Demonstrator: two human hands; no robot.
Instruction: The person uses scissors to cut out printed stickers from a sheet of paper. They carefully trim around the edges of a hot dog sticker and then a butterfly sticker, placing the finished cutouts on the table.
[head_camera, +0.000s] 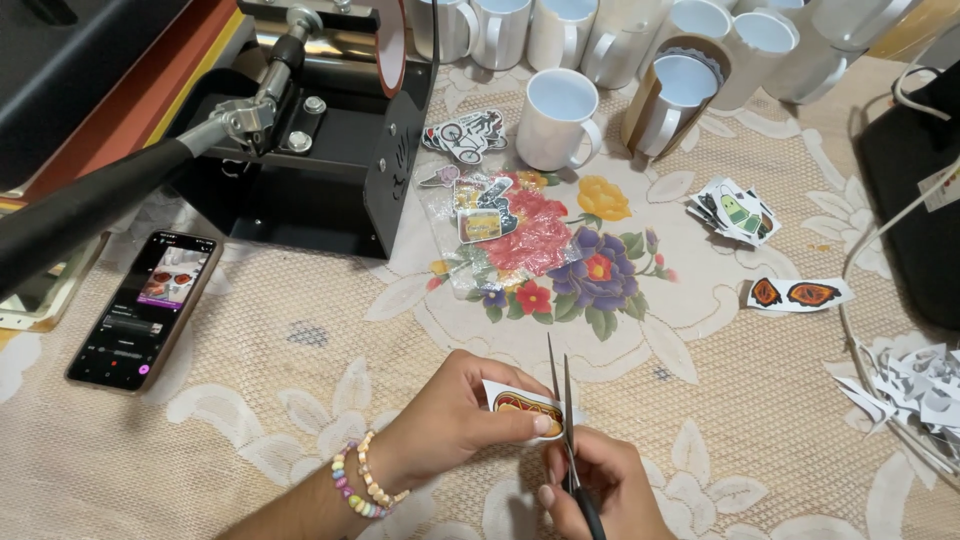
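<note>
My left hand (460, 415), with bead bracelets on the wrist, pinches a small white paper sticker (524, 404) printed in orange and red. My right hand (600, 485) grips a pair of scissors (563, 400) whose slightly parted blades point away from me and sit at the sticker's right edge. Both hands are low in the head view, over the lace tablecloth (300, 400).
A black mug heat press (320, 140) with a long handle stands at the back left. A phone (146, 308) with a lit screen lies left. Several white mugs (556, 118) line the back. Cut stickers (797, 293), a clear sticker bag (495, 225) and paper scraps (915, 385) lie around.
</note>
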